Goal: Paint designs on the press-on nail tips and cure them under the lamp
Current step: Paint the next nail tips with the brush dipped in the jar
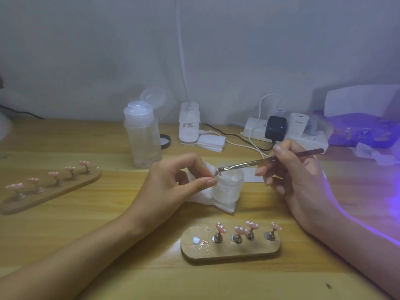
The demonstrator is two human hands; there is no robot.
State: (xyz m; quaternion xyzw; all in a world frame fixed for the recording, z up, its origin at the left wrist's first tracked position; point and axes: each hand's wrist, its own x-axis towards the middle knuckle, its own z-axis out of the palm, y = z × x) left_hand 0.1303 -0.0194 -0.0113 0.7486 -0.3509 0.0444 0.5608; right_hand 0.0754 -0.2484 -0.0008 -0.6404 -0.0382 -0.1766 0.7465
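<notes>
My left hand (177, 180) pinches a small metal stand with a pink nail tip (217, 172) between thumb and forefinger, above a white jar (229, 187). My right hand (296, 172) grips a thin brush (270, 160) whose bristles touch that nail tip. A wooden holder (230, 251) near me carries several pink tips with white dots on metal stands, with one bare magnet spot at its left. A second wooden holder (52, 191) at the left carries several pink tips. The curing lamp (363, 126) glows purple at the far right.
A clear pump bottle (141, 135) with its lid flipped open stands behind my left hand. A crumpled white tissue (216, 200) lies under the jar. A power strip (287, 133) with chargers and cables, a desk lamp base (189, 126) and white pads (211, 142) line the back.
</notes>
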